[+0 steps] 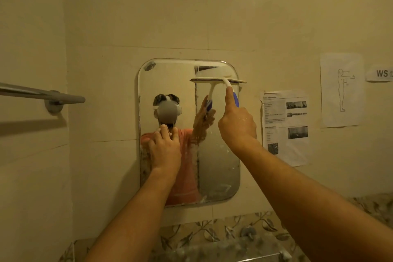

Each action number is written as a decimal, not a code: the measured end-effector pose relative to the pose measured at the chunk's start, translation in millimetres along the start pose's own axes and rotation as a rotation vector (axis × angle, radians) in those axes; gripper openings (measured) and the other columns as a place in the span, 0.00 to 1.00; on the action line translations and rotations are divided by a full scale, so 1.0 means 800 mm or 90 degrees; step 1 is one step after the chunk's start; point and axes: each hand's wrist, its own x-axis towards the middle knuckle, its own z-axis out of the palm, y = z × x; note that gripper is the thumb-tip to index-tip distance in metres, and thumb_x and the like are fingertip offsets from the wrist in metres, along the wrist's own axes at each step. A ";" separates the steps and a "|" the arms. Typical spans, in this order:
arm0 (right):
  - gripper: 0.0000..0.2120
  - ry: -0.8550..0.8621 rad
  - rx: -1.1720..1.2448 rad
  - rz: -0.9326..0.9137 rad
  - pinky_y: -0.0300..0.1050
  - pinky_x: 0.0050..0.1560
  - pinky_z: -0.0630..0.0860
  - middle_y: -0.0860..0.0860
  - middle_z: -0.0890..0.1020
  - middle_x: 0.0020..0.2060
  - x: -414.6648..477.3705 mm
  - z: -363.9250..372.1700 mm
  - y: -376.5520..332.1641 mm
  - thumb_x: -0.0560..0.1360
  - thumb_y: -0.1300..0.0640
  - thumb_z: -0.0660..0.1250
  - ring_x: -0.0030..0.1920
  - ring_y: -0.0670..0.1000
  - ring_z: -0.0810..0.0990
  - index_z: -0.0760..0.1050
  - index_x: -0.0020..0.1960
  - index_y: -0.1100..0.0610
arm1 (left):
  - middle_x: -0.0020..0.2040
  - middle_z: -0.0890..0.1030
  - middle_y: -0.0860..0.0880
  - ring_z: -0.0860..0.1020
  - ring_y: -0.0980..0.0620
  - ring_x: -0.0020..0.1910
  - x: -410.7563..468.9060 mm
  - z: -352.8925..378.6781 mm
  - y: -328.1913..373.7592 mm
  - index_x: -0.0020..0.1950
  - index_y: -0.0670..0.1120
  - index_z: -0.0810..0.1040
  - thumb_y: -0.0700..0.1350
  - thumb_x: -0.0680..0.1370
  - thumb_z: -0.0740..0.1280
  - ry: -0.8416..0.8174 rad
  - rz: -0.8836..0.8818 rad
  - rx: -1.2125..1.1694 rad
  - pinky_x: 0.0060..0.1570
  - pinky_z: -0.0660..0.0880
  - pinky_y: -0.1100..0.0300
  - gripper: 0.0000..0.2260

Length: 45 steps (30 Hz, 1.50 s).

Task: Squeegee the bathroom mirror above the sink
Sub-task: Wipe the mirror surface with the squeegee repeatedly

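A rounded rectangular mirror [217,168] hangs on the beige tiled wall, its right half smeared with soapy streaks. My right hand [237,125] grips the blue-and-white handle of a squeegee [219,81], index finger stretched up along it. The blade lies level against the glass near the mirror's upper right, overhanging the right edge. My left hand [164,149] rests flat on the mirror's lower left with fingers spread, holding nothing. The glass reflects a person in an orange shirt wearing a headset.
A grey towel bar [42,94] juts from the left wall. Printed sheets [285,125] and a figure drawing [341,89] are taped to the right of the mirror. A leaf-patterned tile band [212,234] runs below, with a wet ledge at the bottom.
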 end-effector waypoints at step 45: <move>0.27 0.034 0.016 -0.074 0.41 0.26 0.64 0.54 0.75 0.36 0.049 -0.046 -0.019 0.86 0.55 0.54 0.30 0.50 0.73 0.48 0.81 0.43 | 0.76 0.59 0.37 0.65 0.37 0.70 0.008 0.009 -0.003 0.81 0.50 0.56 0.50 0.77 0.71 -0.011 0.016 0.008 0.64 0.68 0.43 0.38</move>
